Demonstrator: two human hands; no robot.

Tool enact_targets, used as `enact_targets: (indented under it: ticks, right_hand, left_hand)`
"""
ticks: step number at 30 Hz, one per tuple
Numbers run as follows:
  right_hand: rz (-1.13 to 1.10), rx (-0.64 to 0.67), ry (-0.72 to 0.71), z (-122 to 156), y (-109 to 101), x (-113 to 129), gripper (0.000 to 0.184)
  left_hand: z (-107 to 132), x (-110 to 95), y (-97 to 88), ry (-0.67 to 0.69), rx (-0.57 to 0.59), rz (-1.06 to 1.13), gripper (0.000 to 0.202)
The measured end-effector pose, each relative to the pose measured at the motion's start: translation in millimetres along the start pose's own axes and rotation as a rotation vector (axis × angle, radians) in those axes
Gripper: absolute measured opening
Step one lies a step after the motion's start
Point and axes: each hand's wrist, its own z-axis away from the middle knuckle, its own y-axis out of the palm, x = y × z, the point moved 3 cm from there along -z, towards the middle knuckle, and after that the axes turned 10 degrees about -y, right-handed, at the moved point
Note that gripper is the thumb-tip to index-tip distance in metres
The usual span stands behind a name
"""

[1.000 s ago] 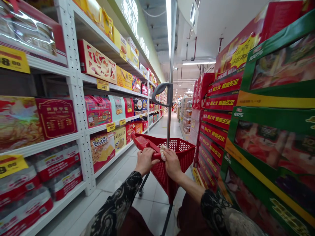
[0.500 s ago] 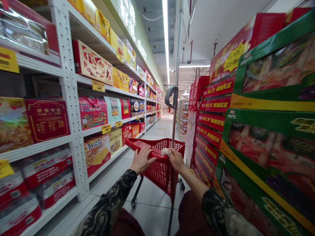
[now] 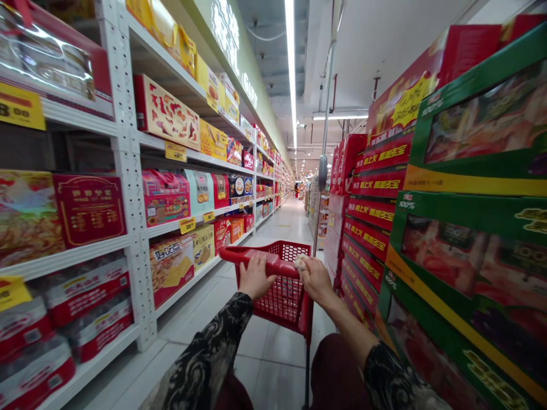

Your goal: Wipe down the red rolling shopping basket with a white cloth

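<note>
Since the earlier frame, the cart's metal pole (image 3: 328, 114) has swung toward the right of the frame. The fingers of the left hand (image 3: 256, 278) curl shut over the red handle (image 3: 228, 255) of the shopping cart (image 3: 286, 290) at lower centre, and the right hand (image 3: 314, 282) grips its far end around a pale crumpled scrap (image 3: 300, 262). White shelves (image 3: 128, 171) of gift boxes line the left, stacked cartons (image 3: 470, 228) the right.

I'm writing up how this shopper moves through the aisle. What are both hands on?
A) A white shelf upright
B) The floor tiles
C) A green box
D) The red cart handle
D: the left hand and right hand both rest closed over the red handle of the cart.
</note>
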Motion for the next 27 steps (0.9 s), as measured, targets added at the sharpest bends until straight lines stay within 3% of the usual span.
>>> enact_targets:
  ticks: [4, 10, 12, 14, 19, 21, 24, 27]
  right_hand:
    - [0.018, -0.021, 0.022, -4.3, 0.6, -7.7, 0.027]
    - [0.005, 0.047, -0.221, -7.6, 26.6, 38.9, 0.031]
    - [0.020, 0.058, -0.249, -6.3, 29.9, 42.7, 0.033]
    - [0.054, 0.067, -0.231, -4.6, 26.6, 34.6, 0.033]
    - [0.166, 0.065, -0.087, -1.9, 3.6, -6.4, 0.026]
    - [0.179, 0.060, -0.027, -2.5, -1.5, -16.2, 0.026]
    - [0.174, 0.038, 0.003, -5.2, 2.2, -14.0, 0.027]
    - [0.143, 0.035, -0.094, -8.4, 16.3, 3.3, 0.031]
  left_hand:
    - [-4.2, 15.2, 4.7, 0.007, 0.046, -0.040, 0.070]
    - [5.7, 3.2, 7.3, 0.051, 0.033, -0.041, 0.074]
    - [8.1, 2.9, 6.3, 0.075, 0.044, -0.050, 0.072]
    - [9.8, 6.6, 5.2, 0.086, 0.040, -0.054, 0.070]
    - [13.5, 28.3, 1.4, -0.099, -0.050, -0.049, 0.070]
    - [15.0, 30.8, 1.1, -0.096, -0.048, -0.057, 0.071]
    - [15.7, 27.6, 1.9, -0.085, -0.032, -0.060, 0.072]
    - [15.0, 22.9, 4.2, -0.102, -0.031, -0.078, 0.074]
